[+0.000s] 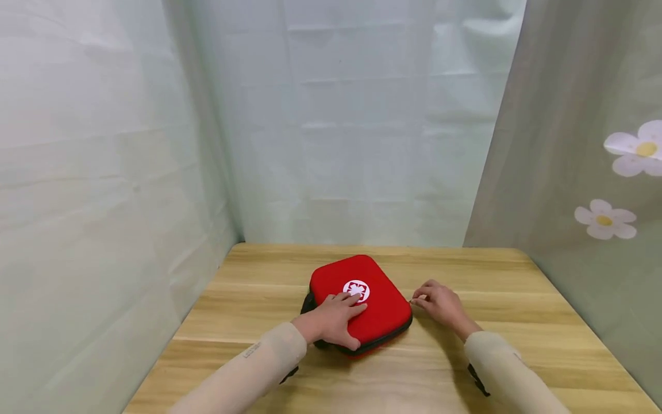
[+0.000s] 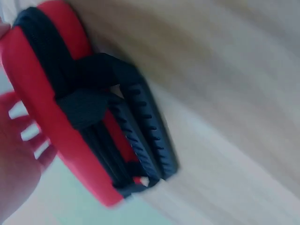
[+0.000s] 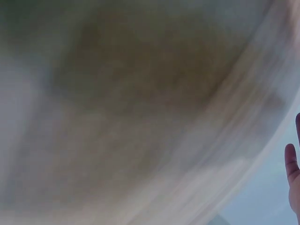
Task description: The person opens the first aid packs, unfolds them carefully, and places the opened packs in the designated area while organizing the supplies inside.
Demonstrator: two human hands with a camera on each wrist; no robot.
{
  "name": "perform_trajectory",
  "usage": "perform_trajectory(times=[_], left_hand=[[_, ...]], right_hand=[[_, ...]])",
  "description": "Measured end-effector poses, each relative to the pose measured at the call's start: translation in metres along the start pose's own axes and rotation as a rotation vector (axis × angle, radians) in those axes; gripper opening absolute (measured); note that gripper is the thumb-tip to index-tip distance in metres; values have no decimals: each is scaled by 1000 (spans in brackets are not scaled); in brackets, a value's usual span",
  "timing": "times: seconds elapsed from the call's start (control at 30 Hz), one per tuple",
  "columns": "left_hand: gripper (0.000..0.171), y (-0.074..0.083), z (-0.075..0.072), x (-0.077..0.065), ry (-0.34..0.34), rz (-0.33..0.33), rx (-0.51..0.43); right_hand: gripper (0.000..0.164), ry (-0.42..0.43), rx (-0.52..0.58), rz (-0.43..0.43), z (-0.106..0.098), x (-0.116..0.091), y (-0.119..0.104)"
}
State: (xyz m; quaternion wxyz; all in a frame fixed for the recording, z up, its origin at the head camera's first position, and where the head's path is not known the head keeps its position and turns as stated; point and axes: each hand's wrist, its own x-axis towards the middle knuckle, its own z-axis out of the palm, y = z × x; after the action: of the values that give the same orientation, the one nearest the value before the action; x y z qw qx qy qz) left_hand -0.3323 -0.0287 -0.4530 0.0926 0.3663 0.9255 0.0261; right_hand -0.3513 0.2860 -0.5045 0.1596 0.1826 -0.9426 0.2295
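Observation:
A red zippered first-aid case (image 1: 380, 307) with a white round emblem lies closed and turned at an angle on the table. My left hand (image 1: 333, 319) rests on its lid, fingers spread, thumb near the front edge. At the case's right corner, my right hand (image 1: 439, 303) pinches the small dark zipper pull (image 1: 411, 302) between thumb and fingers. The left wrist view shows the black zipper band (image 2: 49, 51) along the case's side and two ridged black handles (image 2: 149, 131). In the right wrist view only fingertips (image 3: 291, 159) show at the right edge; the pull is out of sight there.
The wood-grain table (image 1: 248, 310) extends around the case on all sides. Pale curtains (image 1: 357, 126) hang behind it and to the left; a greyish curtain with white flowers (image 1: 605, 219) hangs on the right.

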Motion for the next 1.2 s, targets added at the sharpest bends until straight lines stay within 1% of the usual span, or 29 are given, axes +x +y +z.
perform_trajectory(times=[0.1, 0.2, 0.27, 0.4, 0.6, 0.8, 1.07, 1.13, 1.2], left_hand=[[81, -14, -6, -5, -38, 31, -4], [81, -20, -10, -7, -71, 45, -18], [80, -21, -11, -7, -83, 54, -29], [79, -18, -15, -7, -88, 66, -25], [76, -13, -15, -8, -76, 87, -24], [72, -13, -13, -10, -50, 126, -24], [71, -11, -11, -11, -41, 148, -64], [69, -11, -10, -13, -29, 147, -82], [63, -13, -8, -14, 6, 143, -115]], right_hand=[[7, -26, 7, -54, -1, -4, -6], [8, -40, 12, -89, -2, -9, -11], [8, -37, 10, -96, -2, -14, -12], [8, -32, 9, -95, -6, -20, -13], [10, -52, 7, -112, -8, -27, -13], [11, -51, 5, -125, -10, -30, -16], [11, -56, 5, -122, -11, -34, -17], [9, -55, 5, -121, -12, -34, -18], [7, -48, 6, -118, -13, -32, -19]])
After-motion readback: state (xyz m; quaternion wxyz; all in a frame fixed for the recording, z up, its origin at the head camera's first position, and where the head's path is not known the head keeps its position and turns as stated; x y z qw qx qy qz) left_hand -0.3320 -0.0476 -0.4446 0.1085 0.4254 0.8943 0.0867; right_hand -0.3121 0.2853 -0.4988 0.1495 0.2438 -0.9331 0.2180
